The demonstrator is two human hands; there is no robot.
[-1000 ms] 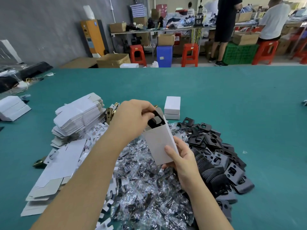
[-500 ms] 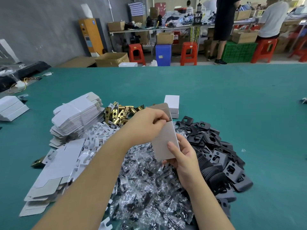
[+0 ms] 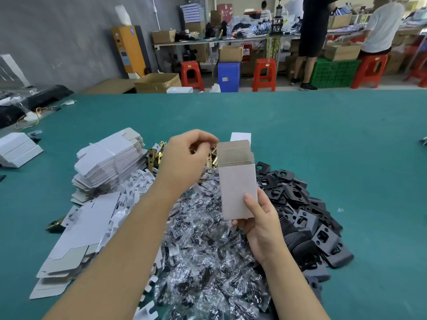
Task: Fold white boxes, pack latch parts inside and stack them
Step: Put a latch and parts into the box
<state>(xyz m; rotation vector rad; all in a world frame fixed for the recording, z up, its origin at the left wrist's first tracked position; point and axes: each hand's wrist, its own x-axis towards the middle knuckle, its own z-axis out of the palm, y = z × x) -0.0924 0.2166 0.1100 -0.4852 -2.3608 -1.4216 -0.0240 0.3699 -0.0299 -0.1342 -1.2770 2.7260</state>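
My right hand holds a folded white box upright by its lower end, thumb across the front; its top flap stands open. My left hand hovers just left of the box's open top, fingers loosely curled, nothing visible in them. Below lies a heap of clear plastic bags with small parts. Black latch plates are piled at the right. Brass latch parts lie behind my left hand. A closed white box sits behind the held one, mostly hidden.
A stack of flat white box blanks and loose blanks lie at the left, with white plastic pieces beside them. More white boxes sit at the far left on the green table. People and stools stand beyond it.
My left hand pushed a black part into the box, then drew back to the left. The box now stands upright with its flap open and the part out of sight.
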